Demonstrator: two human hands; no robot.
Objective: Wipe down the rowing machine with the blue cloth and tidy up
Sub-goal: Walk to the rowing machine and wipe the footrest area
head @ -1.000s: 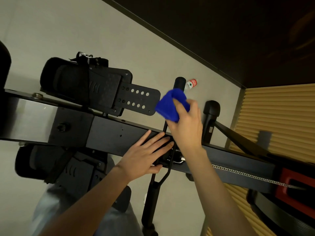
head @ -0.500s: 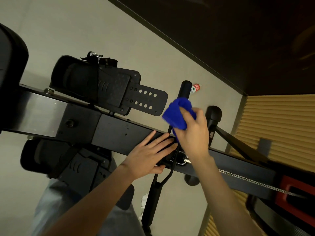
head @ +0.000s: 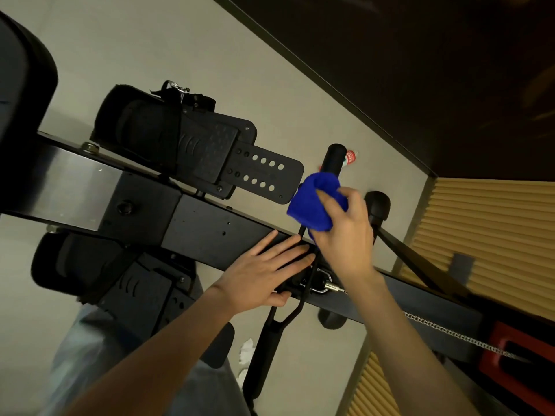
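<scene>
The black rowing machine's rail [head: 210,229] runs across the view from left to right. My right hand [head: 345,232] grips the bunched blue cloth [head: 312,205] wrapped around the far half of the black pull handle [head: 335,159], just below its rounded end. My left hand [head: 264,274] lies flat on the rail with straight fingers, beside the handle's cradle and metal clip [head: 322,285]. The near half of the handle [head: 264,352] hangs below the rail.
Two black footplates [head: 210,151] [head: 126,289] flank the rail. A chain [head: 450,334] runs right to a red-framed housing [head: 522,352]. A small bottle [head: 350,157] and crumpled white paper [head: 247,352] lie on the floor. Slatted wooden panels [head: 492,235] stand at right.
My right hand with the cloth has slid slightly down the handle, exposing more of its far end. The view has shifted a little; my left hand stays flat on the rail.
</scene>
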